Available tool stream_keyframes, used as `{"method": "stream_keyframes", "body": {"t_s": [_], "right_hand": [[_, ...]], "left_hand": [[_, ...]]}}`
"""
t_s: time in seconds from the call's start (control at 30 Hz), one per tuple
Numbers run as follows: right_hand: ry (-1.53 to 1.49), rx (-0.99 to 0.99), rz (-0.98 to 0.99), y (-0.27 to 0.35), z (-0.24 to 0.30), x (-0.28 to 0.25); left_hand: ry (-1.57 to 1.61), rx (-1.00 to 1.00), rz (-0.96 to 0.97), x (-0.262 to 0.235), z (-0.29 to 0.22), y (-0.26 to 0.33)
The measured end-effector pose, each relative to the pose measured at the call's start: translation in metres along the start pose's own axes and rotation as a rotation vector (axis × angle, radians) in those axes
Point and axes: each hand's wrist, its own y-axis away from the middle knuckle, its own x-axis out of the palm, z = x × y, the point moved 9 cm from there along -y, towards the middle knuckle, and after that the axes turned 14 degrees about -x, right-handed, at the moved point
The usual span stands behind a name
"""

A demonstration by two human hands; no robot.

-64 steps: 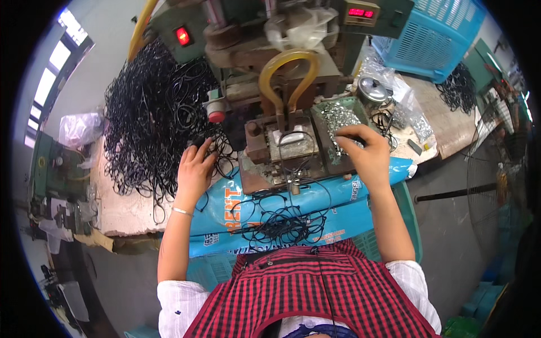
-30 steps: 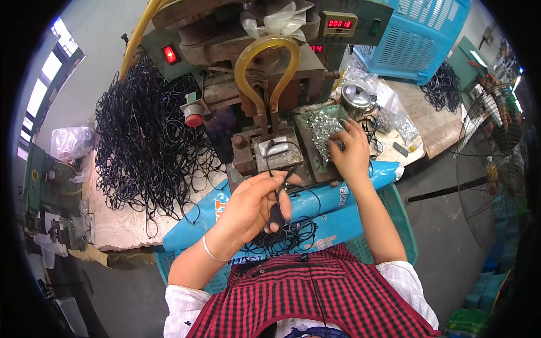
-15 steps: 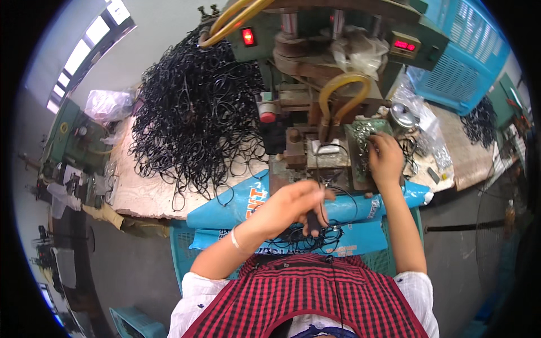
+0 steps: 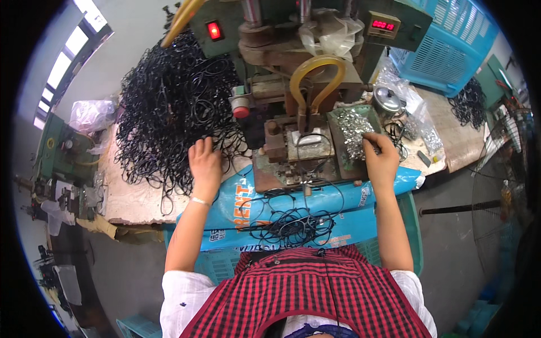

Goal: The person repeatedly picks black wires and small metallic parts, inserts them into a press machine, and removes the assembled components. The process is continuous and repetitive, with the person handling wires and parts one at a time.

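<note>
Left hand (image 4: 206,169), open, at tangled black cord loops (image 4: 169,115); right hand (image 4: 384,160), half-curled, contents unclear, at rectangular green tray (image 4: 348,165), right edge. Apparently gathering; next calls for separating one loop.

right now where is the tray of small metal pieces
In the head view, the tray sits right of centre, below and left of the lidded metal pot, the right hand at its right edge.
</note>
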Motion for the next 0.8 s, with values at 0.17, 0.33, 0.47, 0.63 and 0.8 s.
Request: {"method": "stream_keyframes", "body": {"t_s": [0.17,0.33,0.47,0.63,0.8], "right_hand": [[-0.347,0.070,0.107,-0.008,0.054,-0.013],[-0.624,0.030,0.199,-0.042,0.101,0.041],[-0.726,0.034,0.113,-0.039,0.107,0.054],[-0.767,0.129,0.117,-0.036,0.108,0.056],[-0.958,0.246,0.041,-0.024,0.120,0.069]], "left_hand": [[0.277,-0.043,-0.092,-0.053,0.005,-0.021],[0.571,-0.453,-0.220,-0.079,0.032,-0.026],[1.314,-0.798,0.035,-0.054,0.040,-0.002],[1.626,-0.262,0.015,-0.177,-0.038,-0.045],[1.534,-0.225,-0.118,-0.183,-0.061,-0.079]]}}
